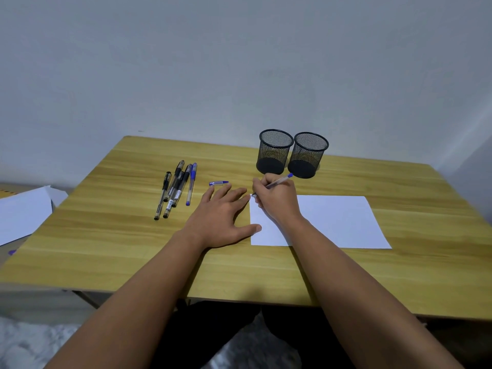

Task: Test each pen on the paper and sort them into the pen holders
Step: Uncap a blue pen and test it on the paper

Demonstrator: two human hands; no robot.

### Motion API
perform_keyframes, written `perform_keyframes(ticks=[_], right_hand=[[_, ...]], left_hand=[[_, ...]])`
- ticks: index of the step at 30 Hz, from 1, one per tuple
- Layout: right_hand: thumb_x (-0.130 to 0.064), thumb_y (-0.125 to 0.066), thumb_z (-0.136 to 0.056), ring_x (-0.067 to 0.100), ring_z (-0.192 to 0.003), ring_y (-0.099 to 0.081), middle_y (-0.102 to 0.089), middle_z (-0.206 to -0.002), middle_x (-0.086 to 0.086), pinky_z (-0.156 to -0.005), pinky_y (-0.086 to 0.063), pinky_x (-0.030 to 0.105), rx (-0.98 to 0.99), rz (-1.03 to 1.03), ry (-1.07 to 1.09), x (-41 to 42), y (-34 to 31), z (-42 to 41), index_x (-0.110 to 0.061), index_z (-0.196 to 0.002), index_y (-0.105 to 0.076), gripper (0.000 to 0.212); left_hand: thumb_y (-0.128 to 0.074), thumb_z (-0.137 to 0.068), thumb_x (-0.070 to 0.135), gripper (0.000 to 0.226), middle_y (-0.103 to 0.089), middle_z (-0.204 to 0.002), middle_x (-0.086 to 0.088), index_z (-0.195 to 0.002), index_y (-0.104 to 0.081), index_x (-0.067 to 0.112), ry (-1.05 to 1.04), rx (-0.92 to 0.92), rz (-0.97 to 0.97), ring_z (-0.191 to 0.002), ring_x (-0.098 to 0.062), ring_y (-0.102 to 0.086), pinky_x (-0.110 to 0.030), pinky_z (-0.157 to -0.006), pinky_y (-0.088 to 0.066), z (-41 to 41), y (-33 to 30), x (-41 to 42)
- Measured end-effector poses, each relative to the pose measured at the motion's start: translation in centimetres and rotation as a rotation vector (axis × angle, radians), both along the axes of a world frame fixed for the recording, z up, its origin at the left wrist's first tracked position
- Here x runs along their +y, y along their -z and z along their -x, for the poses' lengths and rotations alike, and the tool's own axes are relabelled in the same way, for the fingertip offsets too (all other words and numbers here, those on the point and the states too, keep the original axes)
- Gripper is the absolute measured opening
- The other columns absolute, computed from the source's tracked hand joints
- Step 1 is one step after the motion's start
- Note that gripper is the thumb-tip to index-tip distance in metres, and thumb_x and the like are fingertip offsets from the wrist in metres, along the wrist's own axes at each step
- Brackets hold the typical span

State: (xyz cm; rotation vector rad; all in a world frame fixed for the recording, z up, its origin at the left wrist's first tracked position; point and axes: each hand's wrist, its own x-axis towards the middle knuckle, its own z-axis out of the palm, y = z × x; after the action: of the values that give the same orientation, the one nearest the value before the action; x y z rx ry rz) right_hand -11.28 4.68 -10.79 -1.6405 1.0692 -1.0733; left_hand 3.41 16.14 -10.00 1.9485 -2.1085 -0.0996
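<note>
Testing step now. Spare pens (177, 189) left of flat, spread left-hand fingers (231, 191), steadying the paper (332, 222). Right-hand fingers (262, 186) pinching a blue pen (279, 181), tip at the paper's corner. Next: probably scribble, then pick one of the pen holders (291, 154) beyond the fingers.

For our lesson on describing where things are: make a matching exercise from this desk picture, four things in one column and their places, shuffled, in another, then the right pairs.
Things
1. blue pen cap
2. pen holders
3. pile of pens
4. sheet of paper

Places
A. under the right hand, which holds a pen
B. at the back of the table, side by side
C. lying alone just beyond the left hand
D. left of the left hand

Pairs: 1-C, 2-B, 3-D, 4-A
</note>
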Motion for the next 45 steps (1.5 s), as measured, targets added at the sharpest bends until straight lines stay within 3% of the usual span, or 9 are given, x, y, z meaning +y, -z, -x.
perform_keyframes(ticks=[4,8,11,18,21,25,35,39,45], right_hand=[[-0.014,-0.067,-0.096,0.028,-0.051,-0.059,-0.054,-0.062,0.033,-0.049,-0.048,0.034,-0.010,-0.003,0.025,0.0,-0.1,0.1,0.008,-0.070,-0.049,0.039],[-0.015,-0.067,-0.094,0.039,-0.050,-0.061,-0.053,-0.051,0.015,-0.050,-0.049,0.037,0.011,-0.012,0.022,0.1,-0.2,0.1,0.001,-0.064,-0.049,0.038],[-0.015,-0.068,-0.099,0.032,-0.050,-0.056,-0.053,-0.057,0.019,-0.050,-0.048,0.034,-0.113,-0.098,0.033,0.0,-0.5,0.2,0.007,-0.071,-0.049,0.040],[-0.046,-0.075,-0.097,0.020,-0.054,-0.050,-0.055,-0.054,0.003,-0.056,-0.043,0.032,-0.066,0.021,0.074,0.5,-0.8,0.0,-0.010,-0.062,-0.057,0.053],[-0.033,-0.074,-0.097,0.037,-0.053,-0.056,-0.055,-0.052,0.010,-0.055,-0.047,0.040,-0.060,-0.002,0.062,0.1,-0.3,0.1,-0.015,-0.057,-0.051,0.049],[-0.013,-0.069,-0.093,0.028,-0.050,-0.055,-0.047,-0.052,0.014,-0.052,-0.044,0.035,-0.049,-0.054,0.055,-0.2,0.1,0.1,0.002,-0.066,-0.044,0.039],[-0.026,-0.071,-0.090,0.027,-0.048,-0.055,-0.055,-0.049,0.012,-0.051,-0.047,0.042,0.060,0.058,0.054,-0.4,0.5,0.0,-0.016,-0.056,-0.052,0.040],[-0.026,-0.070,-0.087,0.044,-0.056,-0.060,-0.059,-0.056,0.020,-0.053,-0.052,0.050,0.116,0.088,0.073,-0.3,0.2,0.1,-0.012,-0.058,-0.054,0.035],[-0.026,-0.068,-0.088,0.045,-0.059,-0.061,-0.057,-0.058,0.022,-0.055,-0.055,0.054,0.140,0.109,0.107,-0.3,0.3,0.1,-0.006,-0.062,-0.054,0.036]], left_hand=[[-0.035,-0.083,0.087,0.093,-0.025,-0.167,0.012,-0.158,-0.031,0.032,0.001,-0.008,-0.007,-0.157,-0.017,-0.008,-0.054,-0.126,-0.007,0.0,0.0,0.0],[-0.035,-0.083,0.087,0.093,-0.024,-0.167,0.012,-0.158,-0.031,0.033,-0.001,-0.007,-0.010,-0.157,-0.017,-0.008,-0.053,-0.126,-0.007,0.0,0.0,-0.1],[-0.034,-0.082,0.087,0.093,-0.024,-0.167,0.013,-0.158,-0.032,0.032,-0.002,-0.011,-0.009,-0.157,-0.017,-0.008,-0.053,-0.126,-0.007,0.0,0.0,0.0],[-0.034,-0.083,0.087,0.093,-0.024,-0.167,0.012,-0.158,-0.033,0.031,0.000,-0.010,-0.005,-0.157,-0.017,-0.008,-0.053,-0.126,-0.007,0.0,-0.1,0.0],[-0.033,-0.082,0.087,0.094,-0.024,-0.167,0.013,-0.158,-0.032,0.032,-0.002,-0.013,-0.004,-0.157,-0.018,-0.009,-0.054,-0.126,-0.008,0.0,-0.1,0.0],[-0.036,-0.082,0.087,0.093,-0.025,-0.166,0.013,-0.157,-0.033,0.033,-0.005,0.001,0.006,-0.157,-0.017,-0.009,-0.051,-0.126,-0.007,0.0,0.1,0.1],[-0.035,-0.082,0.087,0.094,-0.024,-0.167,0.013,-0.158,-0.031,0.033,0.001,-0.003,0.003,-0.157,-0.016,-0.007,-0.052,-0.126,-0.006,-0.1,0.2,0.0],[-0.036,-0.082,0.087,0.093,-0.025,-0.167,0.013,-0.158,-0.032,0.033,0.001,0.007,0.008,-0.157,-0.017,-0.008,-0.051,-0.126,-0.006,-0.1,0.2,0.0],[-0.034,-0.081,0.088,0.094,-0.026,-0.166,0.012,-0.157,-0.032,0.034,0.002,-0.001,0.011,-0.157,-0.017,-0.009,-0.053,-0.126,-0.007,-0.1,0.3,-0.1]])
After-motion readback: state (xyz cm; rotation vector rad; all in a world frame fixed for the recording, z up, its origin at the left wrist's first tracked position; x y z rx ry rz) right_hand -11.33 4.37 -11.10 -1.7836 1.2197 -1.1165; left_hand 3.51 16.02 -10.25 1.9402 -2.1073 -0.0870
